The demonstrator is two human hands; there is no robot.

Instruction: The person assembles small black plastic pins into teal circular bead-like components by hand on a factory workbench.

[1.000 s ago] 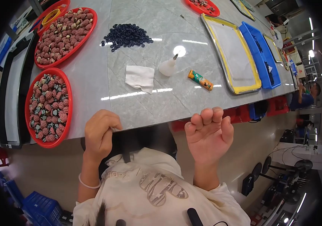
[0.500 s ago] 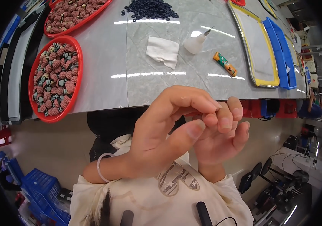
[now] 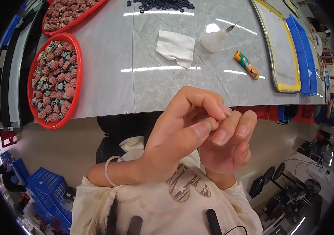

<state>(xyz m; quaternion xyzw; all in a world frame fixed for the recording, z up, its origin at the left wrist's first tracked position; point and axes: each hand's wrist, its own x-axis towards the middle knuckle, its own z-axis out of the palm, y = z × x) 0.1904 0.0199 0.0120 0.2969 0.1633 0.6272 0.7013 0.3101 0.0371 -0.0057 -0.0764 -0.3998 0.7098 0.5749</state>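
1. Both hands are held up close under the camera, in front of the chest and clear of the table. The left hand [image 3: 175, 137] is curled over the right hand [image 3: 229, 145]; thumb and forefinger of the left are pinched narrowly at the right fingertips [image 3: 218, 137]. Whether something small is held in that grip cannot be told.
2. The right hand's fingers are bent inward, touching the left; nothing is seen in them.
3. Nothing from the table is in hand; work on the parts is judged not underway.
4. On the grey marble-patterned table [image 3: 108, 70]: a red round tray of reddish and teal small parts [image 3: 55, 80], a white folded cloth [image 3: 176, 47], a translucent squeeze bottle with needle tip [image 3: 215, 39], an orange-green small wrapped tube [image 3: 246, 64].
5. Farthest: a pile of dark small rings [image 3: 163, 4], untouched.
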